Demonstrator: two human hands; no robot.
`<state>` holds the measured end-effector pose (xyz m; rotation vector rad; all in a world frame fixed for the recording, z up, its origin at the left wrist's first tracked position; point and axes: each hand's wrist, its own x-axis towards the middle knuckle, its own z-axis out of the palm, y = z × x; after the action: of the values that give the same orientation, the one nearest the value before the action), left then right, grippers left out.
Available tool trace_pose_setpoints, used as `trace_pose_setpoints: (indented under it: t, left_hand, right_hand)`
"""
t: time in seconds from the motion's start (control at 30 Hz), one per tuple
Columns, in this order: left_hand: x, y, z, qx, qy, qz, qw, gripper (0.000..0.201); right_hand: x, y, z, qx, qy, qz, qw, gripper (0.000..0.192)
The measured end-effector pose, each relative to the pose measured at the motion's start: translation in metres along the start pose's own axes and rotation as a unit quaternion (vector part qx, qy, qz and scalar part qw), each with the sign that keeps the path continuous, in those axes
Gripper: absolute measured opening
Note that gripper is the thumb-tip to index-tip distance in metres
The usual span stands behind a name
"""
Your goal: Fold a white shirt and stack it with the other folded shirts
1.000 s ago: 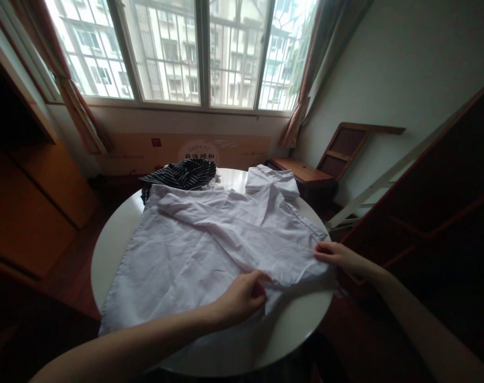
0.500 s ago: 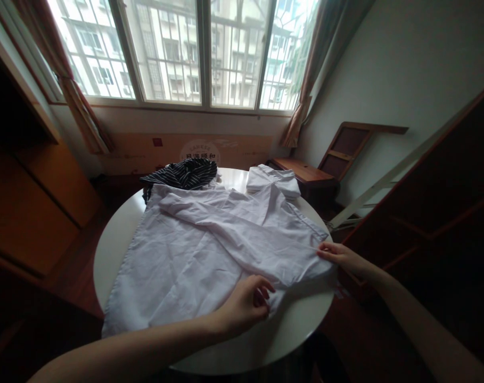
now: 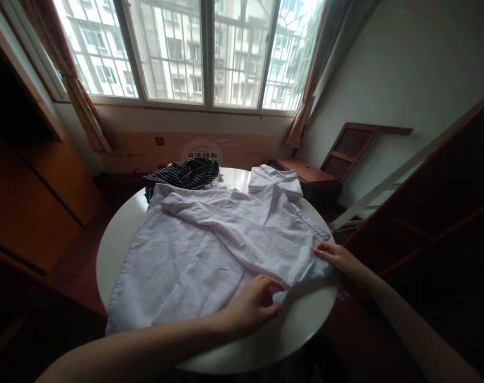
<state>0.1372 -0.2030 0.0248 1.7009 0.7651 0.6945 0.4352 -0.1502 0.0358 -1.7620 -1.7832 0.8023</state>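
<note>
A white shirt [image 3: 178,260] lies spread and creased over a round white table, with one sleeve-like fold [image 3: 242,239] slanting across it towards the lower right. My right hand [image 3: 337,258] pinches the cloth at its right side. At the near right edge of the shirt is my left hand [image 3: 253,306], its fingers curved and the thumb apart from them. A bit of white cloth shows in the gap between thumb and fingers, which do not visibly close on it.
The round table [image 3: 117,229] has a bunched black-and-white striped cloth [image 3: 186,173] at the back left and folded white clothes [image 3: 276,181] at the back right. Beyond stand a wooden chair [image 3: 305,170] and a long cardboard box [image 3: 146,151]. A dark wooden panel [image 3: 433,213] slants along the right.
My left hand has shifted slightly right along the shirt's near edge. The cloth by my right hand hangs a little slacker, and that hand has moved slightly left. The view has shifted a little.
</note>
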Motion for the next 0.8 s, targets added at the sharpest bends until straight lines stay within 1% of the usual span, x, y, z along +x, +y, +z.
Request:
trace_pose_setpoints:
  t: [0.13, 0.2, 0.27, 0.33, 0.4, 0.43, 0.5, 0.57, 0.63, 0.73, 0.8]
  left_hand:
    - [0.007, -0.005, 0.007, -0.009, 0.036, -0.002, 0.999, 0.024]
    - [0.006, -0.008, 0.010, 0.010, 0.033, 0.026, 0.999, 0.024]
    - [0.003, -0.009, 0.011, 0.053, 0.012, 0.072, 0.996, 0.023]
    - [-0.001, -0.007, 0.011, 0.105, -0.024, 0.111, 0.988, 0.023]
    - [-0.005, -0.004, 0.007, 0.141, -0.068, 0.127, 0.979, 0.025]
    - [-0.007, -0.001, 0.003, 0.149, -0.081, 0.129, 0.977, 0.027]
    - [-0.009, 0.005, -0.008, 0.152, -0.081, 0.126, 0.977, 0.033]
    - [-0.007, 0.008, -0.024, 0.148, -0.055, 0.110, 0.981, 0.042]
    - [-0.003, 0.006, -0.042, 0.149, -0.020, 0.084, 0.985, 0.046]
    - [0.008, -0.008, -0.074, 0.172, 0.035, 0.066, 0.982, 0.048]
    - [0.017, -0.021, -0.100, 0.222, 0.086, 0.083, 0.968, 0.043]
  right_hand:
    - [-0.002, 0.001, 0.000, 0.015, -0.014, 0.007, 1.000, 0.043]
    - [-0.003, -0.001, 0.000, 0.031, -0.023, 0.008, 0.999, 0.042]
    - [-0.005, -0.003, 0.000, 0.037, -0.024, 0.008, 0.999, 0.041]
    - [-0.006, -0.005, 0.000, 0.033, -0.019, 0.009, 0.999, 0.041]
    - [-0.006, -0.006, 0.000, 0.029, -0.015, 0.008, 0.999, 0.042]
    - [-0.006, -0.006, 0.000, 0.029, -0.014, 0.006, 0.999, 0.041]
    - [-0.005, -0.004, 0.000, 0.029, -0.018, 0.004, 0.999, 0.040]
    - [-0.004, -0.001, 0.000, 0.024, -0.019, 0.004, 1.000, 0.039]
    - [-0.004, 0.003, 0.000, 0.017, -0.012, 0.005, 1.000, 0.040]
    - [-0.003, 0.005, 0.001, 0.016, 0.002, 0.002, 1.000, 0.043]
    - [-0.003, 0.006, 0.001, 0.020, 0.006, 0.001, 1.000, 0.043]
